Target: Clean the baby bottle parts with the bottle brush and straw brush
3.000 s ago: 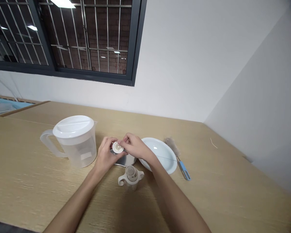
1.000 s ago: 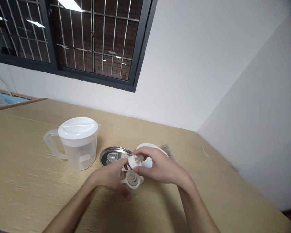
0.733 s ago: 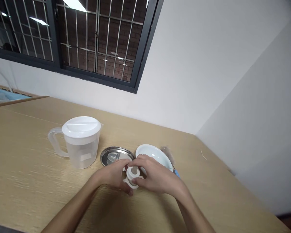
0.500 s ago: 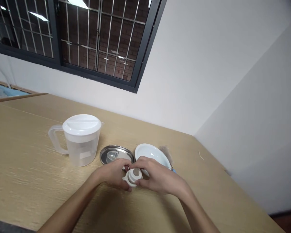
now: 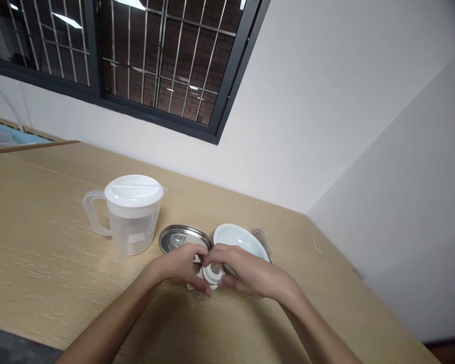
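Observation:
A baby bottle (image 5: 190, 286) with white side handles stands on the table between my hands, mostly hidden by them. Its white collar (image 5: 213, 275) with the clear nipple sits over the mouth. My left hand (image 5: 185, 265) is closed around the bottle's side. With thumb and fingers, my right hand (image 5: 246, 270) grips the collar from the right. Just behind, a round metal tray (image 5: 165, 242) carries a clear dome cap (image 5: 178, 240). Beyond my right hand lies a white bowl (image 5: 237, 235).
A lidded clear pitcher (image 5: 133, 222) holding some liquid stands to the left. A bottle brush (image 5: 263, 240) lies behind the bowl, its handle hidden by my right hand. A thin pale strand (image 5: 317, 246) rests farther right. The wall and barred window (image 5: 159, 55) bound the back.
The collar with the nipple has come from between my hands down onto the bottle's mouth. My left hand has shifted to the bottle, and my right hand now turns about the collar. The view has tilted.

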`<action>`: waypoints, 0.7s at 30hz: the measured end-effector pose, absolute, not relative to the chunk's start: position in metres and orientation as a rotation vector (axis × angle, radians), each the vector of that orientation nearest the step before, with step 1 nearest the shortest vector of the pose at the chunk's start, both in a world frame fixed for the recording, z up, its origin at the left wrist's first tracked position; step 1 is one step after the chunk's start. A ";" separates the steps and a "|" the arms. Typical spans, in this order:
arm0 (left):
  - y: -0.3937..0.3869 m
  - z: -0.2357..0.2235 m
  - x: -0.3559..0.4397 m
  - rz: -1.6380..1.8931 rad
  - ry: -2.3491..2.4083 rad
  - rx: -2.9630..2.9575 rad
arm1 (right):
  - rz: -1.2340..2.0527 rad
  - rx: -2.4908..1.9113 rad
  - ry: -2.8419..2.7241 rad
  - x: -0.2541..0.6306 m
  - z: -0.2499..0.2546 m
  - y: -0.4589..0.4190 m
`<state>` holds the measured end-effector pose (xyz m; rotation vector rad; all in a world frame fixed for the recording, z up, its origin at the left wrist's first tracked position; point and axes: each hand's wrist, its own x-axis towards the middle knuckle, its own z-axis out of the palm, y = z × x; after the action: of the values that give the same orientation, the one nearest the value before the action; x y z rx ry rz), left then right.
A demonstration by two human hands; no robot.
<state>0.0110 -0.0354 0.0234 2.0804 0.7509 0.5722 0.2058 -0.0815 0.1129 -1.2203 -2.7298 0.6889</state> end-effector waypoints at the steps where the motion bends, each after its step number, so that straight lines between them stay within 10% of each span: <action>1: -0.035 0.023 0.011 0.565 0.754 2.080 | 0.686 -1.224 -2.757 0.205 0.114 -0.081; 21: -0.033 0.015 0.017 0.533 0.802 2.120 | 0.402 -1.691 -2.875 0.187 0.118 -0.072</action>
<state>0.0165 -0.0334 0.0154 2.1203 0.8020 0.5335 0.1872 -0.0725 0.1178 -1.6915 -2.8745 0.4025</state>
